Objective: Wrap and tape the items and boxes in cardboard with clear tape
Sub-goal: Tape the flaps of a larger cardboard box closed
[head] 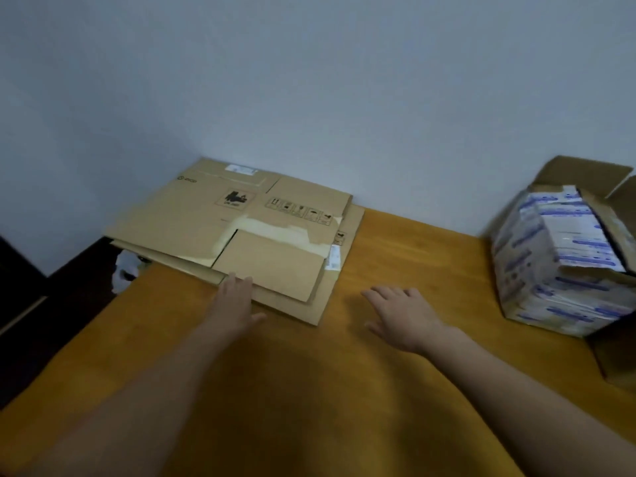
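Cardboard sheets (241, 228), flattened, stacked at far left of table (309, 390) against wall (309, 80). Left hand (237, 301) flat, fingers straight, fingertips touching near edge of stack. Right hand (402, 315) spread flat over bare tabletop, holding nothing. Open carton (564, 256) of white-and-blue packs at right edge, well apart from stack.
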